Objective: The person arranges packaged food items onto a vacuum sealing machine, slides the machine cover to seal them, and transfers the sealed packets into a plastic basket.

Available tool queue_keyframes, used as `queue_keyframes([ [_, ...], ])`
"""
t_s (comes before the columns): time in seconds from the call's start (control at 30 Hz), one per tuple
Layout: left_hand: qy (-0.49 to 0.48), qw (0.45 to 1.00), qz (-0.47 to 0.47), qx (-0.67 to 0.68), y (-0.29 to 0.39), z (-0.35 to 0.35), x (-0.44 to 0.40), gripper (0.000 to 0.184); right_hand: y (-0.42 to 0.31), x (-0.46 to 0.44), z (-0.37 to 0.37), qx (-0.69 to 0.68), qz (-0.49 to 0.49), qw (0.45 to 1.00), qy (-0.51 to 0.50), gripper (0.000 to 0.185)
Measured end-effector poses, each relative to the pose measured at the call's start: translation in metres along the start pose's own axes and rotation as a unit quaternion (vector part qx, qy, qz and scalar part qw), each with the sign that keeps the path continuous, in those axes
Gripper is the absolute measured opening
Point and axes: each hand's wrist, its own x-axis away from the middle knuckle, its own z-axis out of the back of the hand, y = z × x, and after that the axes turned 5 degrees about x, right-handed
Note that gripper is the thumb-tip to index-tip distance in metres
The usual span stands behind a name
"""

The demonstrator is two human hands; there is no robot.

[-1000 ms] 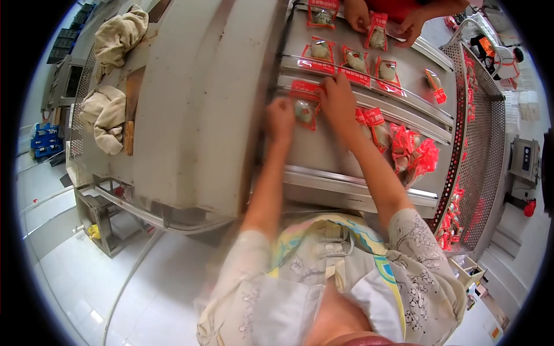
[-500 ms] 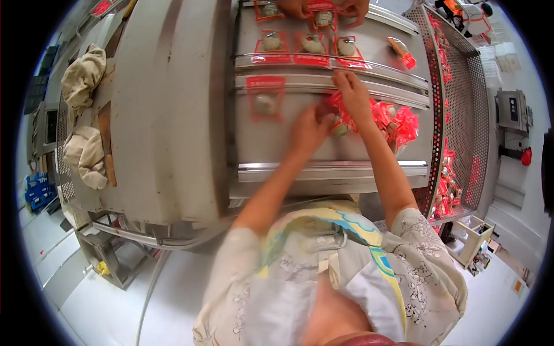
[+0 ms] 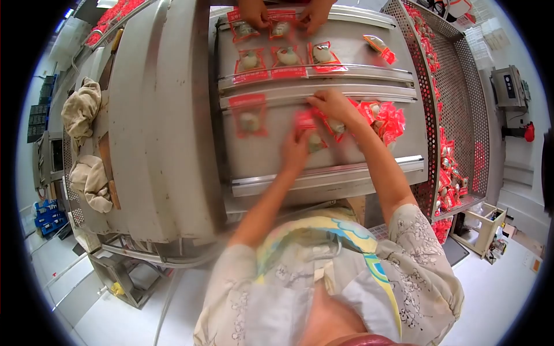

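Hand, left (image 3: 295, 152): mine; forearm slanted far and right from the near left, wrist almost straight, fingers bent and closed on the left side of a red-and-clear packet (image 3: 315, 139). Both were blurred; the packet stood out over the metal worktop (image 3: 283, 157), between the near rail (image 3: 329, 177) and the far rails.

Hand, right (image 3: 338, 109): mine; forearm leaned far and left, back of the hand upward, fingers curled together by the far rails; I could not tell whether they pinched anything. A second packet (image 3: 336, 128) lay just below this hand, on its near side.

Heap of packets (image 3: 388, 122): one, red, just right of my right wrist.

Single packet (image 3: 249, 118): one, flat at the left, well apart from the heap.

Row of three packets (image 3: 287, 56): beyond the far rails, with another person's hands (image 3: 316, 16) farther off.
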Motion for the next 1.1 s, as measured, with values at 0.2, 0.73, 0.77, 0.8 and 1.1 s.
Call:
queue_keyframes([
  [0.2,0.136,0.973,-0.039,0.181,0.01,0.012,0.003,0.032,-0.02,0.018,-0.004,-0.068,-0.074,0.989,-0.11,0.036],
  [0.73,0.232,0.968,-0.095,-0.014,-0.008,0.024,-0.014,0.032,0.029,0.004,-0.089,-0.261,-0.146,0.95,0.09,0.023],
  [0.77,0.215,0.975,-0.054,0.014,-0.001,0.025,-0.011,0.032,0.027,0.002,-0.089,-0.192,-0.165,0.963,0.094,0.023],
  [0.8,0.207,0.977,-0.034,0.038,-0.003,0.026,-0.011,0.03,0.026,0.002,-0.089,-0.166,-0.162,0.968,0.094,0.024],
  [1.1,0.164,0.905,0.199,0.339,0.003,0.026,-0.032,0.023,0.021,-0.012,-0.078,-0.197,-0.182,0.951,0.154,0.027],
])
